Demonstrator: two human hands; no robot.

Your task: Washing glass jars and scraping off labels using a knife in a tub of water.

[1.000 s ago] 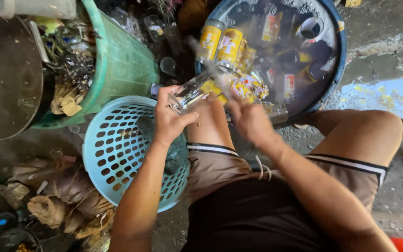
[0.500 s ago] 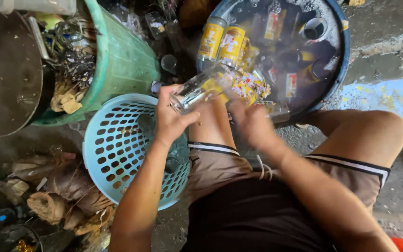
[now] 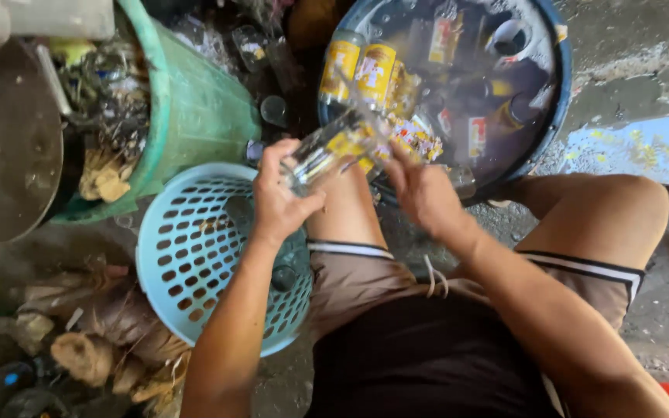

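Note:
My left hand (image 3: 279,198) grips a clear glass bottle (image 3: 327,151) by its lower part, holding it tilted over my left knee. My right hand (image 3: 421,191) is at the bottle's upper end, its fingers on a yellow patterned label (image 3: 412,136) that hangs partly off the glass. Just beyond both hands sits a dark round tub (image 3: 553,116) of water with several labelled bottles soaking in it.
A light blue perforated basket (image 3: 187,255) stands at my left knee. Behind it is a green bucket (image 3: 195,108) full of scraps. A round metal lid (image 3: 5,139) lies far left. Dried husks (image 3: 87,340) are piled at lower left. Wet concrete lies to the right.
The bottle has stayed in my left hand at nearly the same spot. My right hand's fingers have shifted slightly along the label; the view has drifted a little.

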